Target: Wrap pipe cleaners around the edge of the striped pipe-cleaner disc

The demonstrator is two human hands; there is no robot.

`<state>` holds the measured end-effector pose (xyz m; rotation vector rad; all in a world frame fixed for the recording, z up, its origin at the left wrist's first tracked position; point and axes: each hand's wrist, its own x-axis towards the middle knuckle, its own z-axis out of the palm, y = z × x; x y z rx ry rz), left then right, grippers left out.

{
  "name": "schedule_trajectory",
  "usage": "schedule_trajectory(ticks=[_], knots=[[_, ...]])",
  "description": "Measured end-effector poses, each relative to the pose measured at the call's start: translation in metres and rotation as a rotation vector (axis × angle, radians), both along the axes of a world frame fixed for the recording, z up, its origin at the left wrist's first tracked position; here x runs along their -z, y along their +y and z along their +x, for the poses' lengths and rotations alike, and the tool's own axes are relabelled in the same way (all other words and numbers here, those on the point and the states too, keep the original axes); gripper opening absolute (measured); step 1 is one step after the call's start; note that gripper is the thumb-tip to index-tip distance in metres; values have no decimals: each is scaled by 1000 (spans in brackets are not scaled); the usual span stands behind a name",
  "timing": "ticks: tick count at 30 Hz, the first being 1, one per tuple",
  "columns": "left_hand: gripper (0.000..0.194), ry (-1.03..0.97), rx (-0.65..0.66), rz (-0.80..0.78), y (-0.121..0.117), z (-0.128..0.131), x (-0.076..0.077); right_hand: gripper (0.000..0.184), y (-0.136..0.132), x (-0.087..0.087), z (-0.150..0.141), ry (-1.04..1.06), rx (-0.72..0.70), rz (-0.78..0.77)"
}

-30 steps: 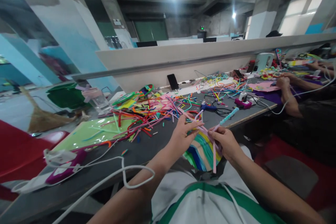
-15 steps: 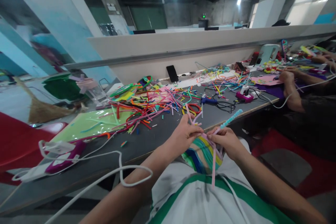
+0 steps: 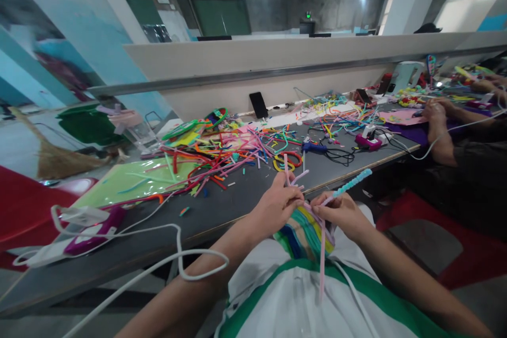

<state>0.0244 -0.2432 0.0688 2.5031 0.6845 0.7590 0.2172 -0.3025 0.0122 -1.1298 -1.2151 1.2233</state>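
Above my lap sits a striped piece made of pipe cleaners (image 3: pixel 303 235), in blue, teal, beige, green and yellow rows with a lilac edge. My left hand (image 3: pixel 279 200) pinches lilac pipe cleaners at its upper edge, and loose ends stick up past the fingers. My right hand (image 3: pixel 340 212), closed too, grips the lilac strand a short way to the right. A twisted light-blue pipe cleaner (image 3: pixel 352 182) slants up beyond the right hand. One pink pipe cleaner (image 3: pixel 322 261) hangs down in front of the striped piece. The fingertips hide where the strands cross.
Colourful pipe cleaners (image 3: pixel 237 150) are heaped on the grey table (image 3: pixel 222 216). A blue glue gun (image 3: pixel 315 147), a phone (image 3: pixel 259 105) and a purple power strip (image 3: pixel 97 231) lie around. White cable (image 3: pixel 178 253) loops near my left forearm. Another person's hands (image 3: pixel 435 113) work at right.
Both hands keep their pinch on the lilac strands, with only slight finger shifts. The view has moved a little, and the pink pipe cleaner hangs slightly lower.
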Motion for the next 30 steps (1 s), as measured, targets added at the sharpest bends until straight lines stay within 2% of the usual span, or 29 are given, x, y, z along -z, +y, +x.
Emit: schedule_trajectory(ticks=[1,3,6,7,9,13,19,25,27,30], knots=[[14,6,-2,3,-1,0,-1,21,0,0,4,3,-37,7],[14,16,9,7,-3,-1,-2,30,2,-2,19,36,-209,-4],[15,40,45,5,-6,-1,-6,64,13,-8,48,109,-646,-110],[15,49,54,4,-7,0,-7,67,18,-10,55,151,-709,-134],[15,65,63,1,-9,3,-9,55,28,-13,61,199,-667,-121],[15,92,61,4,-10,6,-8,40,47,-16,42,-10,-680,-157],[18,112,92,-27,-8,1,-1,35,55,-8,17,-194,-710,-63],[21,19,235,-156,-2,-11,1,34,36,5,15,-218,-681,-25],[21,-77,207,-239,2,-16,5,35,33,10,17,-210,-667,-30],[34,-198,81,-454,11,-22,12,35,33,15,20,-218,-631,-52]])
